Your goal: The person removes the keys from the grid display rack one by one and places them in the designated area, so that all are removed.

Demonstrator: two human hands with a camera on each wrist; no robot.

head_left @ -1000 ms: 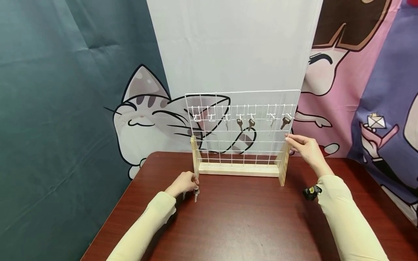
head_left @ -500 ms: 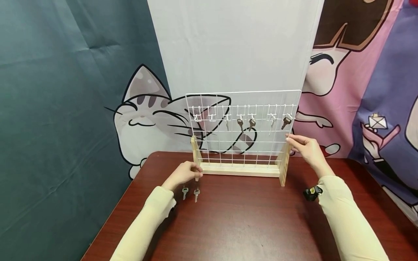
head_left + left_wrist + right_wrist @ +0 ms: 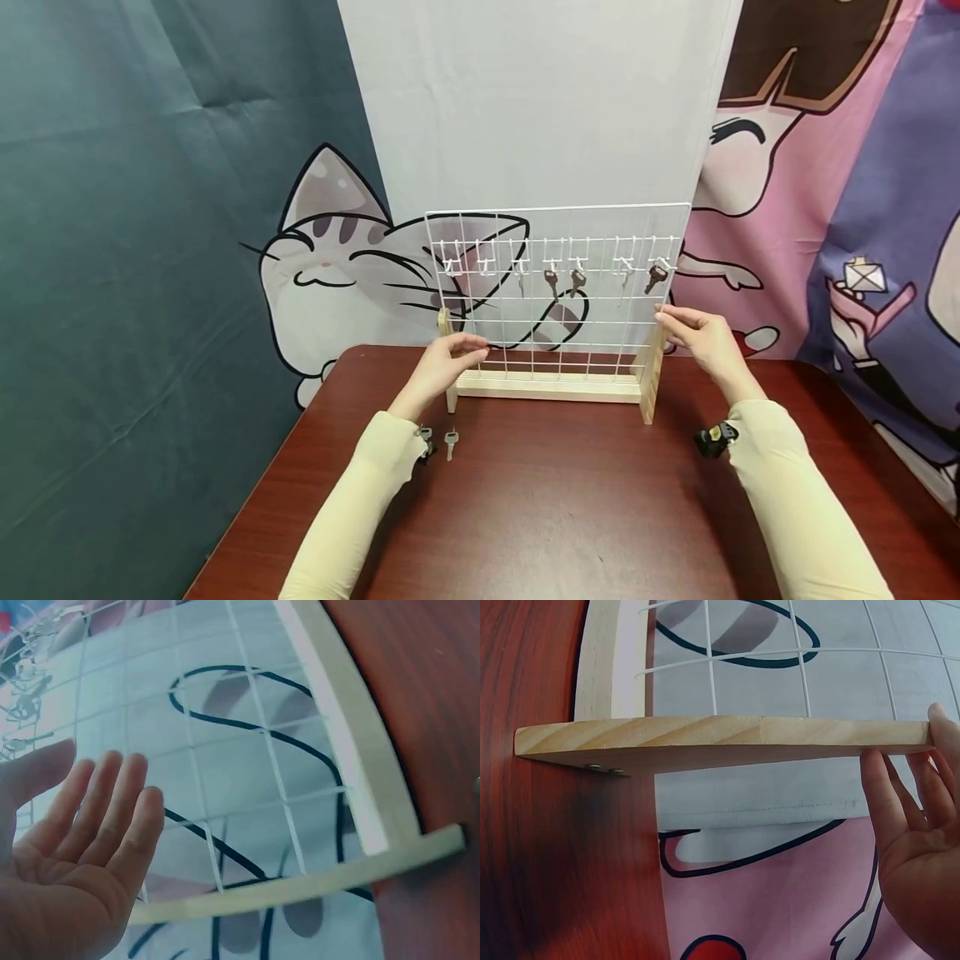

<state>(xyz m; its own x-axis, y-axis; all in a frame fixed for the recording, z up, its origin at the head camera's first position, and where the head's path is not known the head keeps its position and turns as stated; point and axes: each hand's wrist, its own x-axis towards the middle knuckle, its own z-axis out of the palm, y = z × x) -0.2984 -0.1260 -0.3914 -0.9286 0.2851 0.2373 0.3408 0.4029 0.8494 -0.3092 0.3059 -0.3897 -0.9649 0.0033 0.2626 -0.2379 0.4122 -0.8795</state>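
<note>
My left hand [image 3: 445, 367] hovers in front of the lower left of a white wire grid rack [image 3: 558, 322]. In the left wrist view its fingers [image 3: 112, 802] are extended, thumb apart, and nothing lies in the palm. My right hand [image 3: 705, 342] grips the top of the rack's right wooden post [image 3: 720, 733], thumb on one side and fingertips on the other. Several keys hang from white hooks along the grid, among them a dark key [image 3: 656, 278] at the far right. A silver key [image 3: 451, 444] lies on the table, and a second key [image 3: 426, 433] is partly hidden by the left wrist.
The rack stands on a pale wooden base [image 3: 551, 387] near the back of the reddish-brown table [image 3: 570, 500]. The two leftmost hooks [image 3: 468, 267] carry no key. Printed cloth [image 3: 547, 108] hangs right behind the table.
My left hand has lifted from the two keys on the table and moved up and right to the grid, its fingers spreading. My right hand keeps its grip on the post.
</note>
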